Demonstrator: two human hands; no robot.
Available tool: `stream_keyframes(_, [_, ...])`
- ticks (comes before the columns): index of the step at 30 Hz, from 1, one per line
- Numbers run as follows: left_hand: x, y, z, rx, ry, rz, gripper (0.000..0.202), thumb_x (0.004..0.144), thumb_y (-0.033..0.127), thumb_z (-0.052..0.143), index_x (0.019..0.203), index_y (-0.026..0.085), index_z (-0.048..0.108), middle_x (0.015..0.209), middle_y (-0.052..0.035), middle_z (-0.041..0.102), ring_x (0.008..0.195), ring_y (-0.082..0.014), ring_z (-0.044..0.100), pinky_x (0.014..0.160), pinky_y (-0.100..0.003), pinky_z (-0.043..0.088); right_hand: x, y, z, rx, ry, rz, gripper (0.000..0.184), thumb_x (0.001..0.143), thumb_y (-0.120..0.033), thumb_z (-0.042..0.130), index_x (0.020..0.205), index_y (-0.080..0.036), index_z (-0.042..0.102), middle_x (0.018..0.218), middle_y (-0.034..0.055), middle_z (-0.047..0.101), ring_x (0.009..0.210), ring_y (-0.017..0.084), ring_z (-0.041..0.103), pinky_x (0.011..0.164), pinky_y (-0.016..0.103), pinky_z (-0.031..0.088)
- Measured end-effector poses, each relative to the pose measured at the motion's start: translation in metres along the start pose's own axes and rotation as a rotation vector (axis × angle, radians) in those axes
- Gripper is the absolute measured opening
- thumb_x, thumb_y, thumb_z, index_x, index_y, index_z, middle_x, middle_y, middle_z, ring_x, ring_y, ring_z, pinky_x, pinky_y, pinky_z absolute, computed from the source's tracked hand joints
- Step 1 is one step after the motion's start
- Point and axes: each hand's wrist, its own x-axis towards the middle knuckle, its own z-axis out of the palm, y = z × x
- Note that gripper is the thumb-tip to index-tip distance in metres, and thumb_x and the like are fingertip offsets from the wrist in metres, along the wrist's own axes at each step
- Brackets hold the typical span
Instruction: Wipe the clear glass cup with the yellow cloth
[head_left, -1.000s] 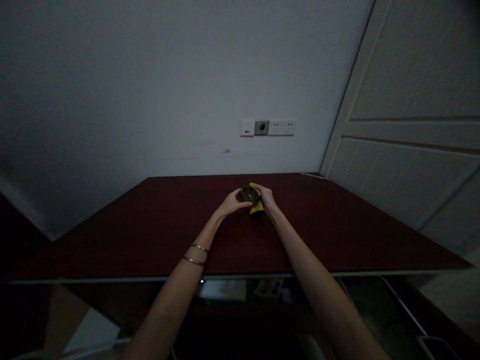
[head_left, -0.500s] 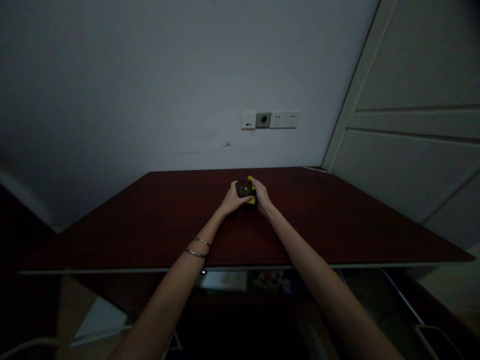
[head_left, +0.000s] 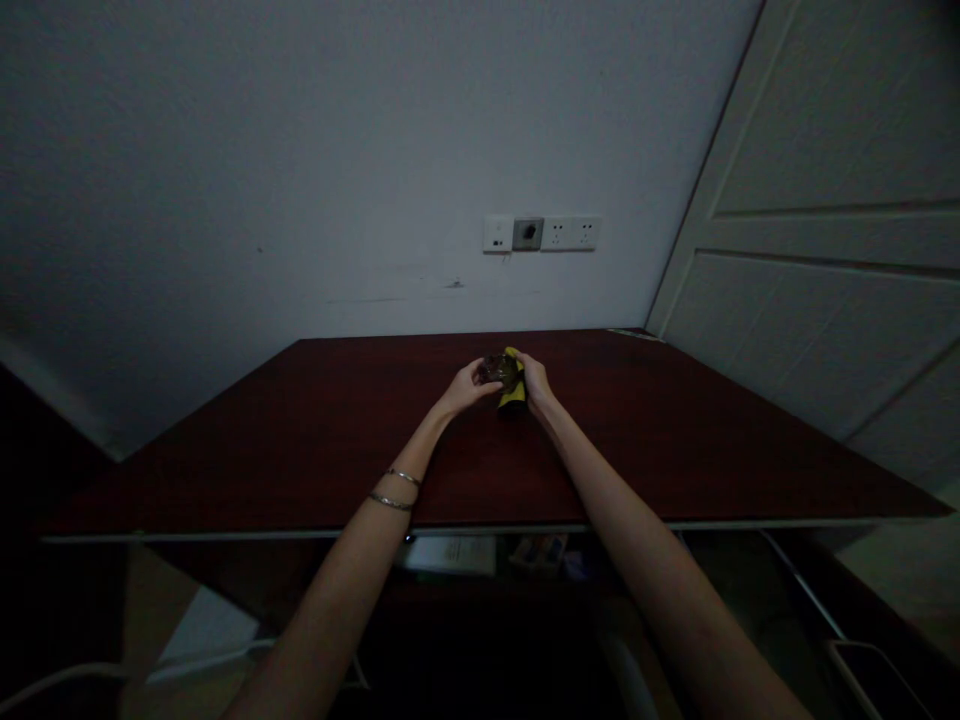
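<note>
My left hand (head_left: pixel 466 388) is closed around the side of a small, dark, see-through glass vessel (head_left: pixel 496 369), thumb in front. It looks like a cup or bowl, but the dim light hides its exact kind. To its right, my right hand (head_left: pixel 534 380) grips a yellow cloth-like piece (head_left: pixel 513 398) with a dark lower end. The yellow piece lies against the vessel's right side and hangs below it. Both hands are close together over the far middle of the dark red table (head_left: pixel 360 440).
Behind the table stands a pale wall with a row of sockets (head_left: pixel 556 233). A panelled white door (head_left: pixel 817 230) is at the right. Below the front edge, a shelf holds a white flat item (head_left: pixel 450 555) and small boxes (head_left: pixel 538 553). A phone-like object (head_left: pixel 874 680) lies lower right.
Both hands have shifted slightly right. The vessel has turned in my left hand, and more of the yellow piece shows below it, with its dark end visible.
</note>
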Motion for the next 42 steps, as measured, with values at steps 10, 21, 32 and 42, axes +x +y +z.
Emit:
stream_keyframes(10, [-0.007, 0.000, 0.003, 0.267, 0.034, 0.083, 0.067, 0.058, 0.031, 0.072, 0.114, 0.013, 0.043, 0.115, -0.0133, 0.053, 0.107, -0.0230, 0.050, 0.094, -0.040, 0.036, -0.002, 0.003, -0.001, -0.004, -0.092, -0.047, 0.027, 0.066, -0.035, 0.054, 0.082, -0.018, 0.065, 0.080, 0.0004, 0.067, 0.078, 0.016, 0.059, 0.074, 0.027, 0.046])
stream_keyframes(21, [-0.005, -0.006, 0.010, 0.332, 0.348, 0.013, 0.088, 0.046, 0.036, 0.078, 0.115, 0.010, 0.030, 0.114, -0.0189, 0.049, 0.107, -0.0252, 0.049, 0.092, -0.039, 0.037, -0.016, 0.012, 0.014, 0.012, -0.031, -0.217, 0.026, 0.069, -0.032, 0.052, 0.089, -0.019, 0.061, 0.101, 0.0028, 0.062, 0.092, 0.014, 0.056, 0.084, 0.026, 0.041])
stream_keyframes(32, [-0.002, 0.008, 0.004, -0.032, 0.011, -0.019, 0.046, 0.061, 0.025, 0.070, 0.102, 0.011, 0.054, 0.109, -0.0108, 0.059, 0.099, -0.0204, 0.054, 0.091, -0.039, 0.038, -0.009, -0.005, -0.002, 0.086, -0.057, 0.074, 0.020, 0.066, -0.030, 0.053, 0.077, -0.017, 0.063, 0.062, -0.0012, 0.063, 0.057, 0.013, 0.055, 0.056, 0.024, 0.045])
stream_keyframes(42, [-0.003, -0.009, 0.009, 0.305, 0.323, 0.045, 0.077, 0.046, 0.032, 0.079, 0.109, 0.012, 0.038, 0.106, -0.0140, 0.051, 0.099, -0.0229, 0.051, 0.087, -0.040, 0.039, -0.004, 0.016, 0.001, -0.010, 0.024, -0.208, 0.025, 0.068, -0.032, 0.052, 0.087, -0.019, 0.063, 0.097, 0.0008, 0.064, 0.091, 0.014, 0.055, 0.083, 0.026, 0.041])
